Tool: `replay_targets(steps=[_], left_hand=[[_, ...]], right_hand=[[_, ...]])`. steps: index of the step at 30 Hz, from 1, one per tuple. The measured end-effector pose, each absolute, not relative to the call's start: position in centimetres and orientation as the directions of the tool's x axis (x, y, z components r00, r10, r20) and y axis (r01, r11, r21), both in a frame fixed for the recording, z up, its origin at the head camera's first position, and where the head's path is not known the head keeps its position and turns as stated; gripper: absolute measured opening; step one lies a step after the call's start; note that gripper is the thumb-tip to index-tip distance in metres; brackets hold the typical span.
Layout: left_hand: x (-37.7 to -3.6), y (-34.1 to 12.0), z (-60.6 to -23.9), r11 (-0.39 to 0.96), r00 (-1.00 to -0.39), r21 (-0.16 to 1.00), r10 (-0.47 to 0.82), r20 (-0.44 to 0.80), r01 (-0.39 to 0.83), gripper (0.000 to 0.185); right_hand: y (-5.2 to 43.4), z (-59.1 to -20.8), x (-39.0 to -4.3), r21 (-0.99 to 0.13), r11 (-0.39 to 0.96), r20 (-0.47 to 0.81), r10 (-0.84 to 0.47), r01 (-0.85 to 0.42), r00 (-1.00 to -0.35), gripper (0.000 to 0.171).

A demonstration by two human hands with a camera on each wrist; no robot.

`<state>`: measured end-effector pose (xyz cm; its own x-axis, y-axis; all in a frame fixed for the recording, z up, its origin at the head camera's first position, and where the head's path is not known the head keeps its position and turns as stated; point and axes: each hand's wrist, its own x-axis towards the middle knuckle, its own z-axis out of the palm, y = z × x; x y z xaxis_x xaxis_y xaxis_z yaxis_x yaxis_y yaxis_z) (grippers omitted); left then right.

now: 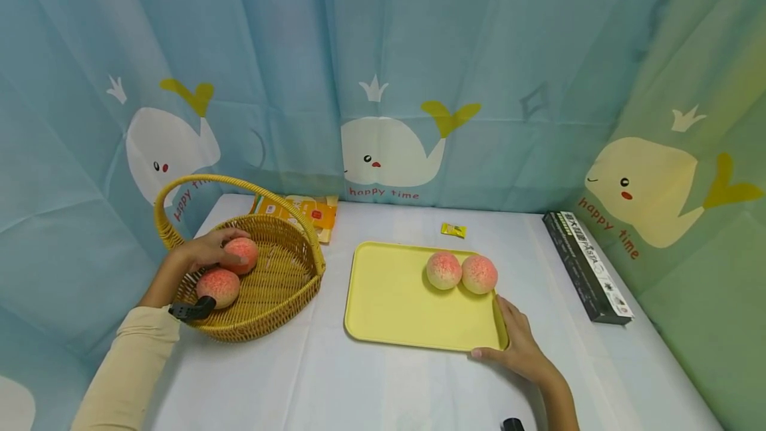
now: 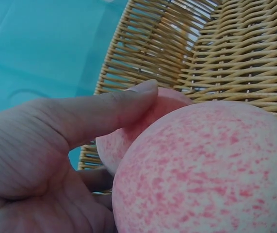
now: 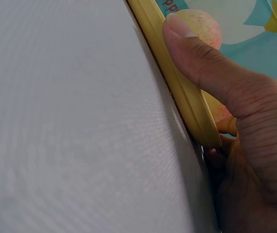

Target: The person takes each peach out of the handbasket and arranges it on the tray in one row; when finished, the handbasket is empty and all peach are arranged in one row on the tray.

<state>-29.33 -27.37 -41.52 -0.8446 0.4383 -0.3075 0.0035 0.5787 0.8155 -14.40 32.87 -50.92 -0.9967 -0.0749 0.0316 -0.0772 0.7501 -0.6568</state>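
Observation:
In the head view my left hand (image 1: 209,249) is inside the wicker basket (image 1: 281,301). Its thumb and fingers grip a pink peach (image 1: 242,255); the left wrist view shows the thumb (image 2: 123,104) laid over that fruit. A second peach (image 2: 206,170) sits close in front of it in the basket, under the wrist. My right hand (image 1: 519,344) holds the near right corner of the yellow tray (image 1: 395,304), thumb along the front edge and fingers at the right side. Two more peaches, one left (image 1: 444,271) and one right (image 1: 479,275), touch each other at the tray's back right.
An orange packet (image 1: 323,215) lies behind the basket, partly hidden by it. Beyond the tray is a small yellow sachet (image 1: 453,230). A long black pasta box (image 1: 586,265) lies at the right on the white tablecloth (image 1: 359,384). Whale-printed curtains (image 1: 389,38) enclose the table.

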Motion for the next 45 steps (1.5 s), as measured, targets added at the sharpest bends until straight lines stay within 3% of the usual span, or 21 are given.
replay_targets(steps=[10, 19, 31, 45], left_hand=[[-29.5, -27.4, -41.3, 0.602, -0.809, 0.799, 0.470, -0.352, 0.003, 0.082], [-29.2, -27.1, -41.4, 0.641, -0.814, 0.767, 0.466, -0.345, 0.042, 0.079], [-29.9, -26.9, -41.5, 0.695, -0.839, 0.699, 0.475, -0.266, 0.172, 0.071], [-30.0, -26.2, -42.0, 0.617, -0.894, 0.753, 0.440, -0.090, 0.228, 0.067]], right_hand=[[32.9, -51.1, -14.5, -0.659, 0.747, 0.048, -0.074, -0.087, -0.996, 0.122], [32.7, -50.8, -14.2, -0.659, 0.750, 0.018, -0.064, -0.060, -0.998, 0.122], [32.8, -51.0, -14.4, -0.634, 0.769, 0.039, -0.070, -0.079, -0.997, 0.121], [32.7, -50.9, -14.3, -0.643, 0.762, 0.038, -0.073, -0.080, -0.997, 0.122]])
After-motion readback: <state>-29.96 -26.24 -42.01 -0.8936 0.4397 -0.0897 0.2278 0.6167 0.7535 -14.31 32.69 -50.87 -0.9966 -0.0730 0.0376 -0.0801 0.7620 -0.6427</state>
